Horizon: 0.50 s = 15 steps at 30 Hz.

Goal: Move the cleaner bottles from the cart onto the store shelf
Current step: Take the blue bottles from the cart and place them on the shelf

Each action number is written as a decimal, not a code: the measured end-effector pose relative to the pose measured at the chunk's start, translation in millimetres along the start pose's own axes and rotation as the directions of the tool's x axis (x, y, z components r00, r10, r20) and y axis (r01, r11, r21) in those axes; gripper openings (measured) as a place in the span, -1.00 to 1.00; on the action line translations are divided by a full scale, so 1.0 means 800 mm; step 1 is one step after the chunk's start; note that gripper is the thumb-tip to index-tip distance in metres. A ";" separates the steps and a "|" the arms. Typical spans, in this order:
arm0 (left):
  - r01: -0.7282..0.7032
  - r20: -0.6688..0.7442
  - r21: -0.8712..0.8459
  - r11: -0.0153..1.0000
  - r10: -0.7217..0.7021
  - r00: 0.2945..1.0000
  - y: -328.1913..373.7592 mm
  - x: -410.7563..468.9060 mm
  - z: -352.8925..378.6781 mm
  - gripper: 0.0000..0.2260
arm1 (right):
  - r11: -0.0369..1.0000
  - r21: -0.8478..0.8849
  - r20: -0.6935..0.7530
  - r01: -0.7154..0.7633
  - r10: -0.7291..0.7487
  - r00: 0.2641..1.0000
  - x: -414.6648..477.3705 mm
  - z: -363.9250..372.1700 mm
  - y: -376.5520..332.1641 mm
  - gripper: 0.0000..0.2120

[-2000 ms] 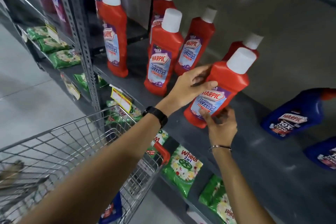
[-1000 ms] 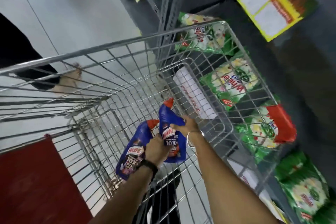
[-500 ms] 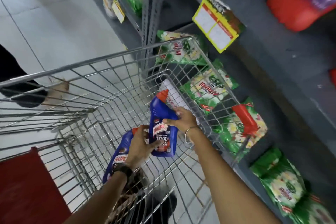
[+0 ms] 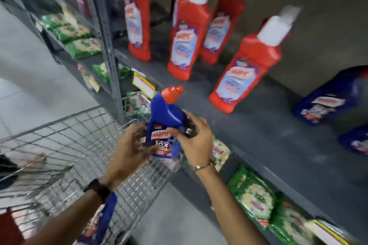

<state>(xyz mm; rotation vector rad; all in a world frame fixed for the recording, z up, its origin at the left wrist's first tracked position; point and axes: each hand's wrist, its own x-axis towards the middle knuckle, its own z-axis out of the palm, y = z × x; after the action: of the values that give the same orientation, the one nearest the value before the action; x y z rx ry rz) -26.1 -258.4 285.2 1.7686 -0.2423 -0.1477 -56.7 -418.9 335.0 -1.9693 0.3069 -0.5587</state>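
- Head view, centre of the frame: a blue Harpic bottle with a red cap is held upright above the near corner of the wire cart, just in front of the shelf edge.
- The right hand has its grip closed on the bottle's right side, thumb across the label and fingers behind the shoulder; a thin bracelet sits on that wrist.
- The left hand is at the bottle's lower left with fingers spread; the thumb touches the base of the label, but motion blur hides whether this grip is clenched, so I cannot tell.
- A black watch is on the left wrist.
- Lower centre: a second blue bottle lies inside the cart, below the left forearm, blurred.
- Upper centre to right: the grey shelf carries several red bottles with white caps, standing upright in a loose group.
- Right edge: two blue bottles are already on the same shelf, well apart from the held one.
- Lower right and left of the frame: green detergent packets fill the shelf below, and a yellow price tag hangs on the shelf edge.
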 end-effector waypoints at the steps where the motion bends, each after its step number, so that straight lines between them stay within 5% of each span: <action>1: -0.042 0.034 -0.009 0.999 0.043 0.999 0.022 0.000 0.013 -0.49 | 1.000 0.001 -0.051 0.027 -0.026 0.998 -0.003 -0.027 -0.010 -0.48; 8: -0.409 0.256 0.106 0.907 0.373 0.892 0.151 -0.006 0.165 -0.35 | 0.984 -0.156 -0.310 0.085 -0.130 0.942 -0.023 -0.231 -0.039 -0.47; 15: -0.291 0.518 -0.103 0.951 0.301 0.801 0.202 -0.047 0.353 -0.39 | 0.945 -0.312 -0.526 -0.094 -0.089 0.845 -0.066 -0.400 -0.010 -0.45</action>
<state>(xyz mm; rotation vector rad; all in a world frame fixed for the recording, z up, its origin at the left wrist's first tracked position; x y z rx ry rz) -141.0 -549.4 382.3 1.6149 -0.9137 -0.4113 -265.7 -640.6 447.5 -2.0939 0.7966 -1.1217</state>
